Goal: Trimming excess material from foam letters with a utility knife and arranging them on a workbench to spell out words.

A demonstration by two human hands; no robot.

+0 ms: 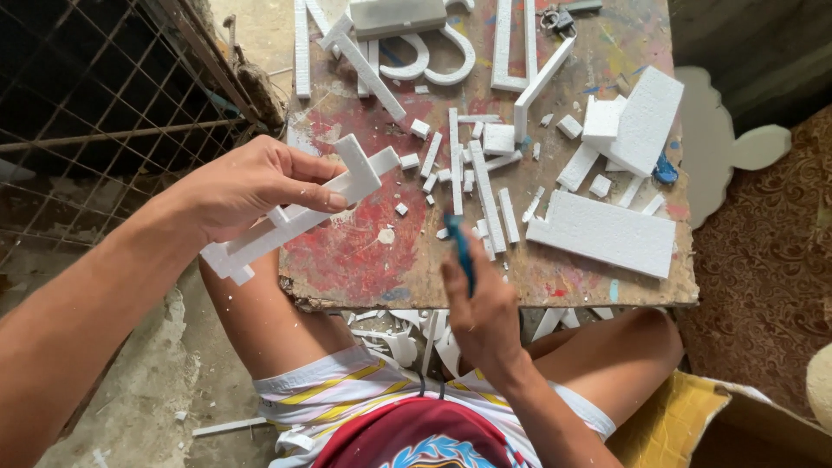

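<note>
2 hands are busy: the left hand [251,186] clenches a white foam cutout [299,208] over the tabletop [364,251] edge at 9 o'clock, while the right hand [481,312] has its grip closed on a blue-handled cutter [459,247] at 6 o'clock. Squeezing harder could snap the cutout's thin arms; foam strips [485,195] lie at 12 o'clock.

Foam strips [485,195] on board [364,260] centre — foam slab [607,234] right.

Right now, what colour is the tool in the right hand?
Blue-teal: the tool in the right hand shows best in the head view.
</note>
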